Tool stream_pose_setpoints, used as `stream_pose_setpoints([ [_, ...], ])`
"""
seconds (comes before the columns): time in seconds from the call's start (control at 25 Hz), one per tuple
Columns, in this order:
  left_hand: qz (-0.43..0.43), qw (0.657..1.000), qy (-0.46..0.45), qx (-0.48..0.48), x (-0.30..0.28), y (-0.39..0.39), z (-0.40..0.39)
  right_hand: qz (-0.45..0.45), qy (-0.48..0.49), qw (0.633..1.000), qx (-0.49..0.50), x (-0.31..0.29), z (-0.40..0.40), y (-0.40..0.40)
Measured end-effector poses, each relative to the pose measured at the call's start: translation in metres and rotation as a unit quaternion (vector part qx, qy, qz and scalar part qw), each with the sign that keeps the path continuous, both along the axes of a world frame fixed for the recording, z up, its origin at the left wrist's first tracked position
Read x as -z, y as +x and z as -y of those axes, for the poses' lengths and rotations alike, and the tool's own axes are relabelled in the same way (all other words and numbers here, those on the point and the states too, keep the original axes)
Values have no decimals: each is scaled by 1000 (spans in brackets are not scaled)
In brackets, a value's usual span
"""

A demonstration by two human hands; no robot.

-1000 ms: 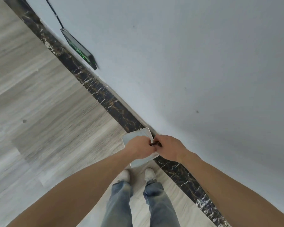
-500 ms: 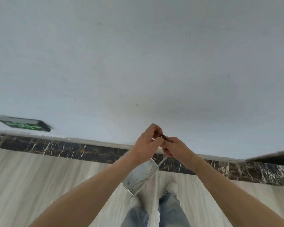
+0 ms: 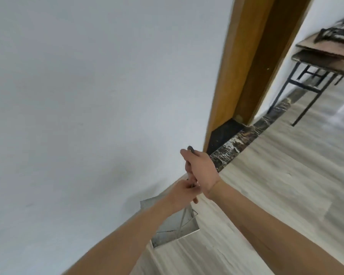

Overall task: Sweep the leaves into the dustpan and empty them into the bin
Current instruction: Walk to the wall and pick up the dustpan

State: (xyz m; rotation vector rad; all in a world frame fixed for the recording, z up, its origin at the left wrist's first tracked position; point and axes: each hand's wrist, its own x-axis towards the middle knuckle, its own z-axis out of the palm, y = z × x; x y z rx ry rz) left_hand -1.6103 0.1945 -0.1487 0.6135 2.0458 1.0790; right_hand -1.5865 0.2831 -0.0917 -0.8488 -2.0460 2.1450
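A grey metal dustpan hangs low by the white wall, its open side up, with thin metal rods running up from it to my hands. My left hand is closed on the rods' upper end. Right above it, my right hand is closed around a thin handle whose dark tip sticks out over the fist. I cannot tell what lies inside the pan. No leaves, broom or bin are in view.
A white wall fills the left. A wooden door frame stands ahead, with dark marble skirting along its foot. A table with black metal legs stands at the far right on the pale wood-look floor.
The view has swung right, and the door frame and table have come into sight. My right hand now sits above my left on the handle, and the dustpan hangs below them.
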Motion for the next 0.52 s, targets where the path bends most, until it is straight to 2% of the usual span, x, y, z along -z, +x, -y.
stream_pose_setpoints([
  [0.12,-69,995,14,65,-8,52,-109,-15,30,996,81,-13,-95,64],
  [0.32,-42,982,56,173,-21,141,-254,-36,89,975,201,-31,-225,166],
  [0.52,-68,949,69,299,-21,223,-368,-20,135,912,387,-39,-319,260],
])
